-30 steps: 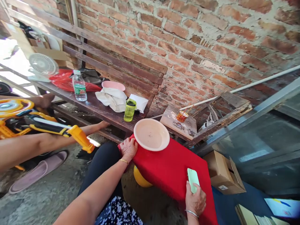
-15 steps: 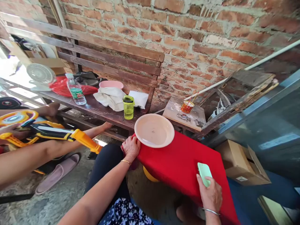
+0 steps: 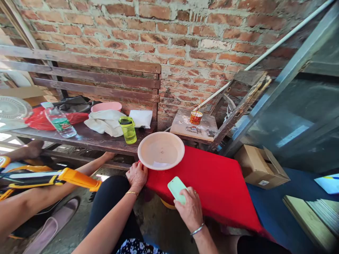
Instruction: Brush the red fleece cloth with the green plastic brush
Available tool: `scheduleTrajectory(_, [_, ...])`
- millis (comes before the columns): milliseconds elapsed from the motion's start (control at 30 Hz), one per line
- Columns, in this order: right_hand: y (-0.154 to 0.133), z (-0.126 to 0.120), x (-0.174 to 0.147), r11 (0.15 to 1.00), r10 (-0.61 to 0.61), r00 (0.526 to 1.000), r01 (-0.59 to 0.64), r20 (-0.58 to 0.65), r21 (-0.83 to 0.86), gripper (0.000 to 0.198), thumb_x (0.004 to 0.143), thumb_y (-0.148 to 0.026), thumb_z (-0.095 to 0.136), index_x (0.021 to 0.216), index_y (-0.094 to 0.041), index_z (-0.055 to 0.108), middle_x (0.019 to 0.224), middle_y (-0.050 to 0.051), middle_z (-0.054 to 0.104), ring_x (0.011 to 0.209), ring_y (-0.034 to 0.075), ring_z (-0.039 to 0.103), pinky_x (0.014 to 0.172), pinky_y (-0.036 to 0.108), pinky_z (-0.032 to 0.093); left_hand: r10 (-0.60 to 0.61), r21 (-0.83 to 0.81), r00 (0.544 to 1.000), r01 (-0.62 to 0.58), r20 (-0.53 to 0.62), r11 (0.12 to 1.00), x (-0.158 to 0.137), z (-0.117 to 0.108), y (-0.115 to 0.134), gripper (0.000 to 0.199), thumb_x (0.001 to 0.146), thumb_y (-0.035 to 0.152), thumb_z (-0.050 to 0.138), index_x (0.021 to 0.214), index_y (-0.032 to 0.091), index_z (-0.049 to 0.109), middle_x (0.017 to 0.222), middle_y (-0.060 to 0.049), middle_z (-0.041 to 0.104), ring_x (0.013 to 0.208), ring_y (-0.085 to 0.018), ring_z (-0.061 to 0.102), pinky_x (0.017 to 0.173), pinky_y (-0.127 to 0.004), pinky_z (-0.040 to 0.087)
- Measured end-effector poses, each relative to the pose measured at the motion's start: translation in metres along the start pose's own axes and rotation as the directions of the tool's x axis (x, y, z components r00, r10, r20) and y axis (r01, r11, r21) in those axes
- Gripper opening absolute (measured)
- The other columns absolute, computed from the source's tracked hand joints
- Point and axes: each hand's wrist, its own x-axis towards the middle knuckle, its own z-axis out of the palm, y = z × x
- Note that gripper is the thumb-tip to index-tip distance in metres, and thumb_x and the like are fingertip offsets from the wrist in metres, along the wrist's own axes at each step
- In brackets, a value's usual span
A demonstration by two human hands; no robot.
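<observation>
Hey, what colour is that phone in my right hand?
The phone is pale mint green, seen best in the current head view.

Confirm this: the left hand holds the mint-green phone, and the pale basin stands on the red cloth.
Wrong hand: the head view shows the right hand holding the mint-green phone. The pale basin does stand on the red cloth.

Place: home, roughly finished sitting area; indoors or porch, cannot tell. Unplastered brick wall [image 3: 159, 51] behind slatted wooden bench [image 3: 111, 146]. Bench carries fan [image 3: 14, 107] toward left end, water bottle [image 3: 60, 124] near front edge, green bottle [image 3: 129, 133] near right front corner. Wash basin [image 3: 161, 153] at far left corner of red-covered table [image 3: 214, 183]. Slipper [image 3: 46, 231] on grey floor [image 3: 159, 225].
</observation>
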Motion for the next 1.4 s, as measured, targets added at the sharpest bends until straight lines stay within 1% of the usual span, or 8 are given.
scheduleTrajectory(100, [0.008, -0.003, -0.006, 0.994, 0.101, 0.994, -0.100, 0.028, -0.031, 0.015, 0.074, -0.027, 0.067, 0.088, -0.027, 0.060, 0.087, 0.000, 0.061, 0.085, 0.020, 0.060, 0.079, 0.031, 0.042, 0.009, 0.022, 1.000, -0.009, 0.013, 1.000, 0.001, 0.000, 0.000, 0.024, 0.093, 0.032, 0.049, 0.104, 0.020, 0.066, 0.116, -0.010, 0.061, 0.103, -0.028, 0.056, 0.081, -0.038, 0.036])
scheduleTrajectory(233, [0.086, -0.043, -0.027, 0.926, 0.377, 0.925, -0.375, 0.038, -0.050, 0.020, 0.077, -0.043, 0.061, 0.090, -0.028, 0.059, 0.088, 0.001, 0.064, 0.081, 0.020, 0.062, 0.071, 0.031, 0.043, 0.018, 0.054, 0.999, -0.020, 0.032, 0.998, 0.002, -0.001, -0.001, 0.026, 0.094, 0.034, 0.046, 0.105, 0.020, 0.065, 0.115, -0.010, 0.062, 0.101, -0.028, 0.057, 0.080, -0.037, 0.037])
scheduleTrajectory(433, [0.204, -0.115, -0.088, 0.619, 0.780, 0.620, -0.784, -0.081, -0.044, 0.051, 0.067, -0.071, 0.055, 0.091, -0.027, 0.064, 0.083, 0.008, 0.064, 0.074, 0.029, 0.063, 0.071, 0.042, 0.048, 0.023, 0.090, 0.999, -0.026, 0.033, 0.996, 0.003, 0.002, -0.003, 0.029, 0.095, 0.037, 0.043, 0.107, 0.021, 0.063, 0.117, -0.011, 0.061, 0.102, -0.029, 0.058, 0.080, -0.038, 0.040])
scheduleTrajectory(500, [0.223, -0.129, -0.103, 0.521, 0.844, 0.521, -0.853, -0.131, -0.032, 0.060, 0.067, -0.077, 0.052, 0.096, -0.026, 0.066, 0.083, 0.011, 0.064, 0.073, 0.031, 0.062, 0.073, 0.046, 0.048, 0.022, 0.103, 0.999, -0.026, 0.037, 0.994, 0.004, 0.003, -0.005, 0.030, 0.095, 0.038, 0.041, 0.107, 0.021, 0.063, 0.117, -0.011, 0.060, 0.103, -0.029, 0.058, 0.080, -0.039, 0.041])
scheduleTrajectory(600, [0.235, -0.135, -0.111, 0.461, 0.879, 0.447, -0.885, -0.165, 0.061, 0.069, 0.067, -0.080, 0.051, 0.104, -0.025, 0.066, 0.092, 0.013, 0.065, 0.077, 0.031, 0.063, 0.074, 0.046, 0.049, 0.005, 0.121, 0.999, -0.011, 0.053, 0.993, 0.007, 0.007, -0.008, 0.033, 0.095, 0.039, 0.039, 0.109, 0.021, 0.062, 0.117, -0.013, 0.060, 0.104, -0.030, 0.058, 0.082, -0.041, 0.042])
scheduleTrajectory(933, [0.229, -0.131, -0.096, 0.462, 0.878, 0.397, -0.850, -0.270, 0.254, 0.071, 0.068, -0.076, 0.053, 0.113, -0.023, 0.064, 0.107, 0.015, 0.065, 0.096, 0.034, 0.059, 0.082, 0.044, 0.046, -0.038, 0.172, 0.996, 0.022, 0.086, 0.985, 0.013, 0.009, -0.010, 0.038, 0.096, 0.042, 0.034, 0.108, 0.020, 0.062, 0.121, -0.015, 0.059, 0.110, -0.033, 0.057, 0.085, -0.044, 0.042])
scheduleTrajectory(1267, [0.232, -0.104, -0.063, 0.538, 0.843, 0.508, -0.806, -0.178, 0.246, 0.069, 0.074, -0.072, 0.048, 0.119, -0.022, 0.065, 0.092, 0.011, 0.063, 0.094, 0.031, 0.057, 0.085, 0.042, 0.045, -0.032, 0.167, 0.995, 0.015, 0.099, 0.986, 0.010, 0.006, -0.007, 0.040, 0.097, 0.042, 0.032, 0.111, 0.020, 0.062, 0.121, -0.015, 0.058, 0.109, -0.033, 0.057, 0.085, -0.045, 0.042])
scheduleTrajectory(1400, [0.225, -0.106, -0.058, 0.522, 0.851, 0.497, -0.832, -0.170, 0.185, 0.067, 0.073, -0.070, 0.049, 0.116, -0.022, 0.067, 0.083, 0.010, 0.059, 0.096, 0.034, 0.056, 0.084, 0.044, 0.045, 0.000, 0.159, 0.997, -0.013, 0.081, 0.987, 0.007, 0.006, -0.006, 0.037, 0.097, 0.041, 0.034, 0.110, 0.019, 0.061, 0.120, -0.014, 0.059, 0.107, -0.031, 0.057, 0.083, -0.042, 0.041])
